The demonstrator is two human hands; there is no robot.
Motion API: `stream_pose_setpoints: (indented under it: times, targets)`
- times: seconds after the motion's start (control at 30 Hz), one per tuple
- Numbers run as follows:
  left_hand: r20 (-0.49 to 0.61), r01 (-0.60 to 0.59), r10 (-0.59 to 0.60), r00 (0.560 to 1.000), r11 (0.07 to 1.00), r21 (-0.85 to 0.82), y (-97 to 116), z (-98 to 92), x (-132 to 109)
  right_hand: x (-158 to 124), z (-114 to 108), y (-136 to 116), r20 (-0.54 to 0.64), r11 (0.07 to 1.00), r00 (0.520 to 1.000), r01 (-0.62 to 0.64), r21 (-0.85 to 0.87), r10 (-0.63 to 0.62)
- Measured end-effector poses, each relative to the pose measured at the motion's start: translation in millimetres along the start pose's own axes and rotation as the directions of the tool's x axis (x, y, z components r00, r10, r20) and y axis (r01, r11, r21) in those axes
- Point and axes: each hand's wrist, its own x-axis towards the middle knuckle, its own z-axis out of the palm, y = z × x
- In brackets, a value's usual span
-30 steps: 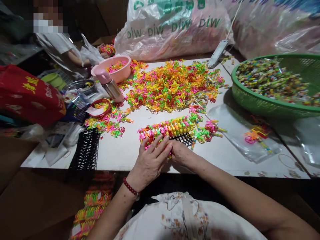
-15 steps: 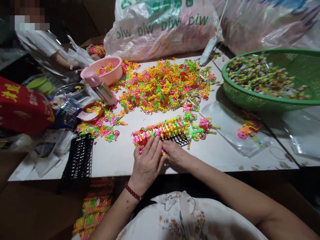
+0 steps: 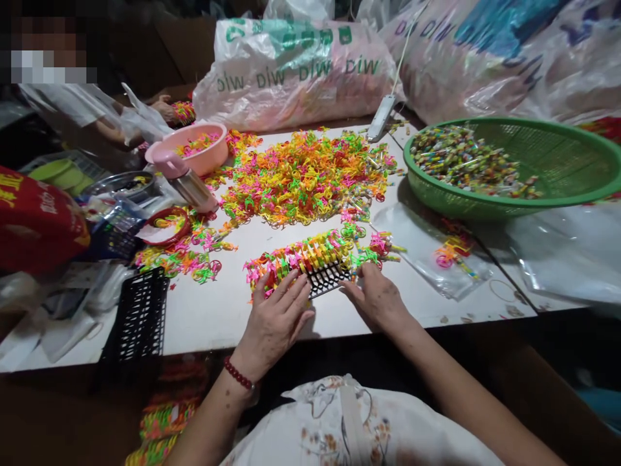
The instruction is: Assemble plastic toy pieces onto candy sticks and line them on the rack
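A black plastic grid (image 3: 326,283) lies near the table's front edge, its back and left parts filled with rows of small coloured plastic toys (image 3: 310,251). My left hand (image 3: 272,317) rests over its left front part, fingers stretched out and touching the toys there. At the grid's right end is my right hand (image 3: 381,298), thumb apart from the bent fingers. Its fingertips reach a small cluster of green toy pieces (image 3: 363,256), partly hidden, and I see nothing held between them. Pink and red pieces with candy-like sticks (image 3: 382,243) lie just beyond.
A large heap of coloured toys (image 3: 305,181) spreads behind the grid. To the right stand a green basket (image 3: 466,197) and plastic bags (image 3: 436,272). On the left are stacked black grids (image 3: 136,310), a flask (image 3: 189,184) and a pink bowl (image 3: 213,152). Another person (image 3: 72,103) works back left.
My right hand has moved away from my left hand to the grid's right end, uncovering bare grid cells. My left hand stays over the grid. The camera view has shifted.
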Motion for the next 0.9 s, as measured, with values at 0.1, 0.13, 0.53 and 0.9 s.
stream_pose_setpoints:
  times: [0.1,0.13,0.53,0.9]
  targets:
    - [0.003,0.006,-0.006,1.0,0.999,-0.039,1,-0.3,2,8,0,2,0.066,0.997,0.997,-0.047,-0.056,0.05]
    - [0.001,0.004,-0.004,1.0,0.999,-0.047,1,-0.8,2,9,0,3,0.083,0.996,0.994,-0.073,-0.054,0.077]
    - [0.0,-0.006,0.006,1.0,0.99,-0.14,-6,-1.1,-6,-17,-19,7,-0.05,0.958,0.998,-0.03,0.286,0.046]
    - [-0.049,0.034,-0.05,0.998,0.956,-0.292,-12,-2.7,-10,-10,17,-44,0.2,0.742,0.979,-0.099,0.664,-0.049]
